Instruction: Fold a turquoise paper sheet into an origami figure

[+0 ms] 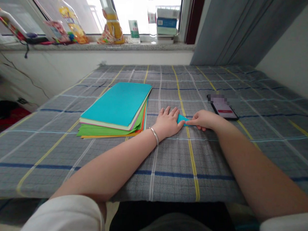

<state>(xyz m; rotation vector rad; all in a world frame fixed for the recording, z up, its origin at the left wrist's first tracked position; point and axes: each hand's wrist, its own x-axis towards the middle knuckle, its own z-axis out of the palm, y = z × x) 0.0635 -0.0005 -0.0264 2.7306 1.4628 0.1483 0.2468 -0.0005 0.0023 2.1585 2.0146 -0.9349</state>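
A: Obs. 1. Where do your hands sit?

B: Your left hand (168, 122) lies flat, palm down, fingers spread, pressing on a small teal paper piece (181, 119). No closed grip there; the hand is open on the paper. A silver bracelet (154, 135) circles that wrist.

A: And your right hand (203, 120)?

B: Its fingertips (188, 122) pinch or press the paper's right edge; you cannot tell which, since the fingers hide the contact. The hand is curled, touching the paper.

A: Location of the paper?

B: On the checked cloth (167, 156) covering the desk, between your two hands, mostly hidden under the left one.

A: Surroundings?

B: A stack of coloured paper sheets (117, 109), teal on top, green and orange below, lies just left of your left hand. A phone (223, 107) with its screen lit rests beyond your right hand. Bottles (113, 24) and boxes (167, 21) line the windowsill (95, 46).
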